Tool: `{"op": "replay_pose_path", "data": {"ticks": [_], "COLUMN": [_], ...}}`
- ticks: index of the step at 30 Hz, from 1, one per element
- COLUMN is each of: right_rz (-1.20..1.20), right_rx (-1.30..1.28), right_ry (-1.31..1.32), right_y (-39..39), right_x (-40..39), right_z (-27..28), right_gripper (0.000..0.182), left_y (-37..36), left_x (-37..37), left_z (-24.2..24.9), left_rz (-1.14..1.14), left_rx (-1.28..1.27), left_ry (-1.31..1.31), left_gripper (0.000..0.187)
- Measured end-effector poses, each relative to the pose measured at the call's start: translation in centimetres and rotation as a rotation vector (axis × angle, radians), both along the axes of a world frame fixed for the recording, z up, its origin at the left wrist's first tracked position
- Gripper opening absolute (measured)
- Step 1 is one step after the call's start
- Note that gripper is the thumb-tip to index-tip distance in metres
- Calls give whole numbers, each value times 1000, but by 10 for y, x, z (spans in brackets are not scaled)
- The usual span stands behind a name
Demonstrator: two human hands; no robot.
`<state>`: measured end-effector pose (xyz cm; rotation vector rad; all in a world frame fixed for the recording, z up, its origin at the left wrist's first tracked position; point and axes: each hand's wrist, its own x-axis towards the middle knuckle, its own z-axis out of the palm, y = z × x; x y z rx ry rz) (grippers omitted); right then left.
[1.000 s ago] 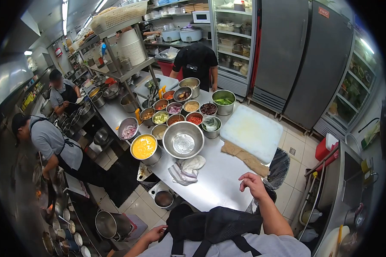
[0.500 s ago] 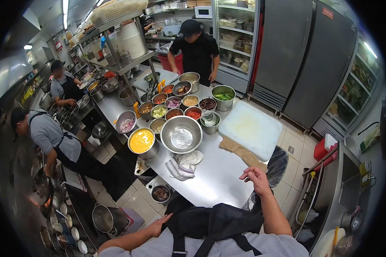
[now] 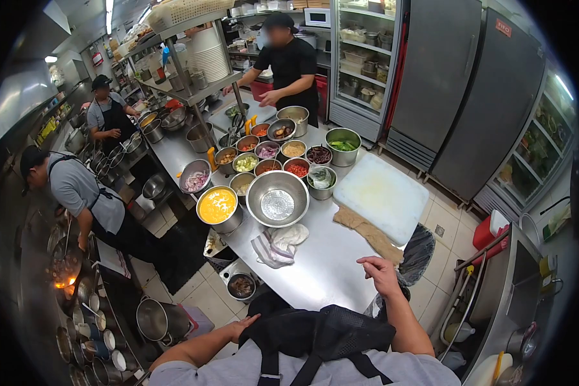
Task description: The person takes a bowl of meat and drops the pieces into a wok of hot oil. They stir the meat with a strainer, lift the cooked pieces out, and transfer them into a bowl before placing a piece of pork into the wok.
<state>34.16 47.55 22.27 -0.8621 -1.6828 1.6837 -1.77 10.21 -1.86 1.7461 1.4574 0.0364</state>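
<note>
My left hand [image 3: 243, 326] lies at my left side against the black apron [image 3: 318, 334], its fingers stretched out and holding nothing. Over the right part of the steel table [image 3: 318, 276] I see my right hand [image 3: 380, 275], empty, with the fingers loosely bent and apart. It is nearest to a folded brown cloth [image 3: 367, 235], without touching it. A white cutting board [image 3: 383, 198] lies just beyond that cloth. Left of it stand a wide steel bowl [image 3: 277, 221] and a pot of yellow-orange liquid [image 3: 217, 206]. A crumpled striped towel [image 3: 278, 248] lies in front of the bowl.
Several steel containers of chopped ingredients, including green leaves [image 3: 343, 146], stand behind the bowl. A person in black [image 3: 293, 67] stands across the table. Two people work at left, one by a flaming wok [image 3: 61, 264]. A lined bin [image 3: 418, 254] stands at right.
The person across the table has raised their forearms over the counter. Flames at the wok are brighter. My right hand's fingers have curled slightly; the whole view has shifted a little.
</note>
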Motion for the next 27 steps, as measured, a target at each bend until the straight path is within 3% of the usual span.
{"op": "replay_pose_path", "data": {"ticks": [4,10,14,16,19,24,27], "right_rz": [34,156,229,338,384,360,380], "right_rx": [-32,103,-117,-300,-316,-387,-440], "right_ry": [-45,-242,-320,-259,-320,-434,-473], "right_y": [-5,-7,-14,-18,-25,-28,-24], "right_x": [0,8,13,15,15,19,16], "right_z": [-5,-62,-106,-116,-135,-169,-162], "right_gripper": [16,18,18,20,20,21,22], "left_y": [3,1,-6,-6,-5,-12,-6], "left_x": [-1,-5,-16,-18,-17,-26,-25], "left_z": [4,-16,-72,-76,-70,-113,-88], "left_rz": [85,-47,-124,-196,-266,-213,-194], "left_rx": [-31,14,104,161,225,204,141], "left_ry": [-139,-71,-70,-41,-19,-80,-96], "left_gripper": [88,86,86,86,86,90,92]}}
